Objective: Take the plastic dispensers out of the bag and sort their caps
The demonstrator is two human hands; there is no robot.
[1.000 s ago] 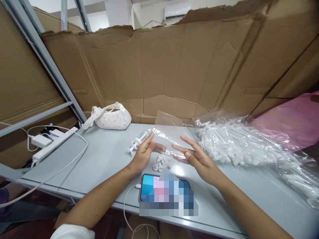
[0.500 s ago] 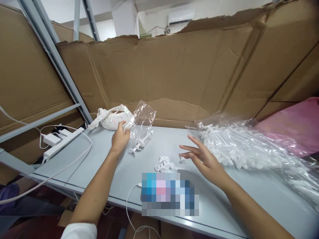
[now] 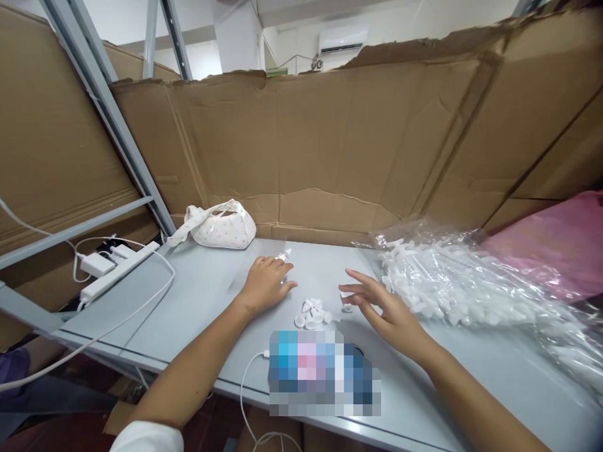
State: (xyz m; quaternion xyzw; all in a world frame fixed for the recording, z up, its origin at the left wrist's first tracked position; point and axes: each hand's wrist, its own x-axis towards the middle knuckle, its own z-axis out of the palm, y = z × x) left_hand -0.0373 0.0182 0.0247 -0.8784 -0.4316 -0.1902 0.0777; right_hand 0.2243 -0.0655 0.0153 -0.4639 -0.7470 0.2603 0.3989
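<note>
My left hand (image 3: 267,284) lies palm down with thumb and fingers apart, over a clear plastic syringe (image 3: 286,253). Most of the syringe is hidden beneath it; its tip shows past the fingers. A blurred clear bag (image 3: 241,271) lies flat around and left of that hand. My right hand (image 3: 377,306) hovers open with fingers spread and nothing in it. One small white cap-like piece (image 3: 347,307) is by its fingertips. Between the hands is a little pile of white caps (image 3: 313,314).
A large clear bag of white parts (image 3: 452,276) covers the right of the grey table (image 3: 188,314), beside pink material (image 3: 556,242). A patterned white pouch (image 3: 226,229) sits at the back left. Nearer are a power strip (image 3: 117,273) and a pixelated object (image 3: 320,373) with a cable.
My left hand has moved right and nearer, from the raised bag to over the syringe. The bag has dropped flat. My right hand has barely shifted.
</note>
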